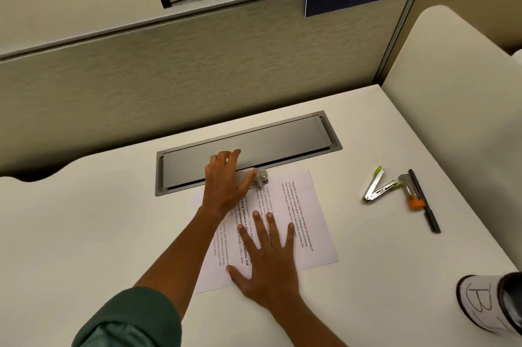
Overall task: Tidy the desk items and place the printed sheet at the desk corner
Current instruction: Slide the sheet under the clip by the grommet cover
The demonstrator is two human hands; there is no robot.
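Pinning the printed sheet point(293, 222) flat!
Right hand point(268, 259) splayed open on it; left hand point(226, 185) gripping a silver stapler point(258, 177) at its far end, long axis running away.

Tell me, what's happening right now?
Left hand gripping stapler at sheet's top. Right hand flat on printed sheet. Nothing blocking.

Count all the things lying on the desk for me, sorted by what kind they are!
Printed sheet: 1
Staplers: 2, one opened flat, one under the left hand
Pen: 1
Orange-tipped metal tool: 1
Cup with letters: 1
Total: 6
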